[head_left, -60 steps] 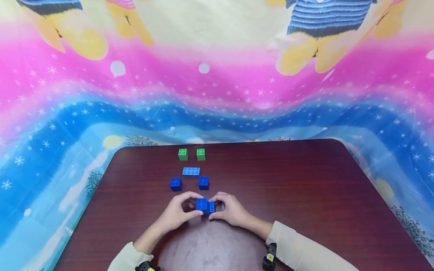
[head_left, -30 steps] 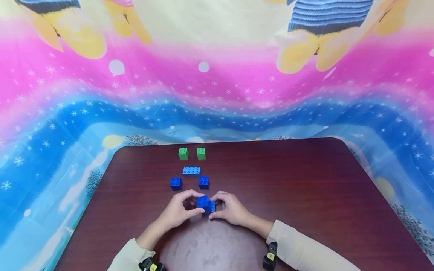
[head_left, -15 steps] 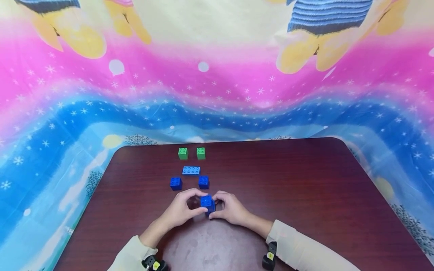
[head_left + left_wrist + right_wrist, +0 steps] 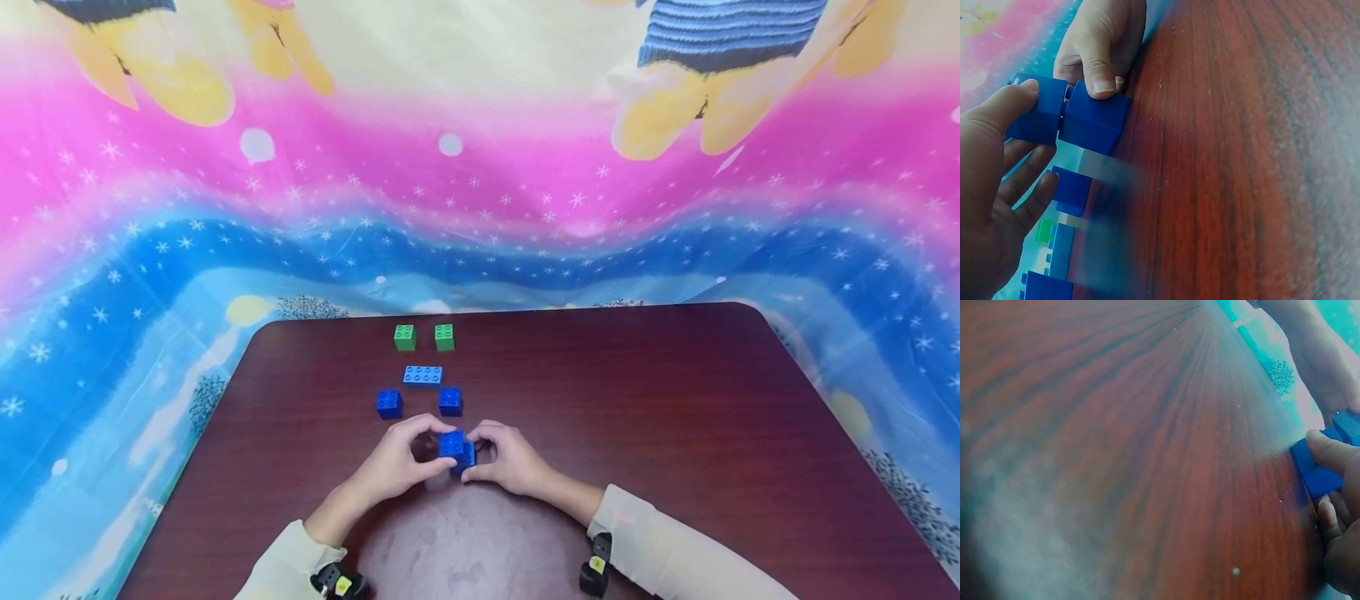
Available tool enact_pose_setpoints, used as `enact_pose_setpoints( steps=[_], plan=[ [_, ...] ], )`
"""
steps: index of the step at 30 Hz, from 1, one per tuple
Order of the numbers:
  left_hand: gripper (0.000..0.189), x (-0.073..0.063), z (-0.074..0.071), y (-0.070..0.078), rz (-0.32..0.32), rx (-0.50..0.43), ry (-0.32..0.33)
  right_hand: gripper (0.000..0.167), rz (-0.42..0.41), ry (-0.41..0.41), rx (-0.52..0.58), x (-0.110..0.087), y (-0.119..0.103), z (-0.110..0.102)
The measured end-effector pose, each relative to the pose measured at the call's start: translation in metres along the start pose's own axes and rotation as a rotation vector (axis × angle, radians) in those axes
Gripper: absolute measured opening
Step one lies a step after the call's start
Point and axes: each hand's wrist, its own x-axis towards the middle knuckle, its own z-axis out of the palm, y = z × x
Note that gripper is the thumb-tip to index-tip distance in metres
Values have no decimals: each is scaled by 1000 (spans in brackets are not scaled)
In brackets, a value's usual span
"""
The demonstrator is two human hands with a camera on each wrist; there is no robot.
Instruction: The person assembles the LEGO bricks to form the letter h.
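My left hand [image 4: 396, 458] pinches a dark blue square toy brick [image 4: 452, 443] between thumb and fingers. My right hand [image 4: 516, 462] holds a second blue brick [image 4: 470, 454], whose studs partly show at the right of the first. In the left wrist view the left-hand brick [image 4: 1041, 115] sits right against the studded side of the right-hand brick [image 4: 1094, 122], with a narrow gap showing between them. The right-hand brick has a slanted face there. In the right wrist view, the right thumb [image 4: 1329, 450] lies on its brick [image 4: 1317, 475].
Beyond the hands stand two dark blue square bricks [image 4: 389, 404] on the brown table [image 4: 637, 417]. Behind them lies a long light blue brick [image 4: 423, 375], then two green square bricks [image 4: 405, 337] near the far edge. A printed cloth [image 4: 525, 208] hangs behind the table.
My left hand has carried its brick right and slightly away over the right-hand brick, then a little back left in the last half second. The right hand stays nearly still.
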Motion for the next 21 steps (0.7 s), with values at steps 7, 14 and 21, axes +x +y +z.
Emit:
enact_pose_setpoints(
  steps=[7,14,21],
  plan=[
    [35,-2,0,0,-18,-8,-8,40,26,-19,-7,0,-2,-1],
    [36,1,-2,-3,-20,-11,-9,40,5,-15,-11,3,-1,-3],
    [36,1,-4,-3,-33,-26,-15,40,24,-25,1,5,1,-1]
  ],
)
